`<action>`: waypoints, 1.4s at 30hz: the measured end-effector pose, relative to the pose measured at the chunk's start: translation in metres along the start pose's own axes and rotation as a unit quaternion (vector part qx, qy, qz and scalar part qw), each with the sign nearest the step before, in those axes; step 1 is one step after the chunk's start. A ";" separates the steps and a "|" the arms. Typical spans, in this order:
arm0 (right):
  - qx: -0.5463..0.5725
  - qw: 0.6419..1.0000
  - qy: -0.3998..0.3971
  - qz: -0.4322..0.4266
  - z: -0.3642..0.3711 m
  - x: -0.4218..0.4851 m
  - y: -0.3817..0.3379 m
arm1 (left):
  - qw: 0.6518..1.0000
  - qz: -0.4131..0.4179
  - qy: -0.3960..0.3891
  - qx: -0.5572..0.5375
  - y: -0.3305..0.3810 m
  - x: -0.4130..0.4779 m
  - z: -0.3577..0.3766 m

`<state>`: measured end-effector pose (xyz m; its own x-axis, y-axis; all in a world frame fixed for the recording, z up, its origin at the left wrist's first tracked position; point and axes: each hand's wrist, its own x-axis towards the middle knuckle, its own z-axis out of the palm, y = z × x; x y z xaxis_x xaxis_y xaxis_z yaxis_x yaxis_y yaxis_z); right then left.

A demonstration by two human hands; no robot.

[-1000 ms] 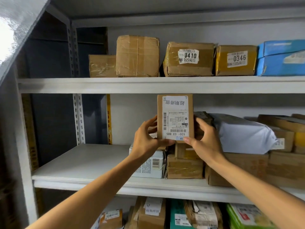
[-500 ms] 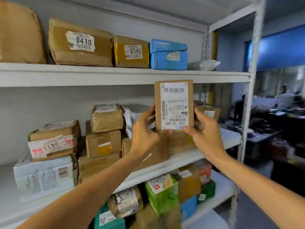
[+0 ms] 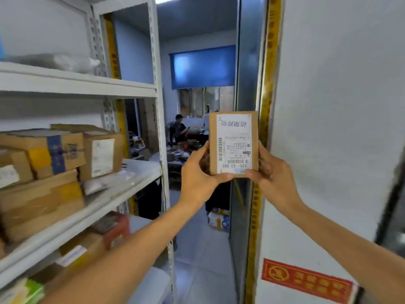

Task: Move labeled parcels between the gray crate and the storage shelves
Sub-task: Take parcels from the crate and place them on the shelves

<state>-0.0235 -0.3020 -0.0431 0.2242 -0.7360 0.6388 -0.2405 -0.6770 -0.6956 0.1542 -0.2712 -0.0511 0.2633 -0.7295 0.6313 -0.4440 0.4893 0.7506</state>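
While you hold the labeled parcel [image 3: 233,143] upright by its lower end, its long axis stands vertical and its label faces you upside down, so nearly all of the box rises above the grip rather than beside it. Your left hand [image 3: 198,172] pinches the lower left corner and your right hand [image 3: 271,172] the lower right, thumbs on the front face; both are clamped on the parcel. It hangs in the open aisle to the right of the storage shelves [image 3: 76,84], just past their end post [image 3: 161,128], touching nothing but your hands. The shelves lie left of the grip, so your left hand is nearer and would likely lead if you shelve it. Stacked cardboard boxes [image 3: 54,154] fill most of the middle board. The gray crate is not in view, so I cannot tell which way it lies from the shelves
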 end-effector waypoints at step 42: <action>-0.296 0.754 0.432 0.396 -0.310 -0.275 0.273 | 0.754 0.032 -0.621 -0.210 -0.055 -0.172 0.598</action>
<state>-0.4437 -0.2850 -0.3064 -0.8486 -0.4642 0.2537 -0.4134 0.2825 -0.8656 -0.3791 -0.4587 -0.3180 -0.8689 -0.4551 0.1946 -0.0425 0.4602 0.8868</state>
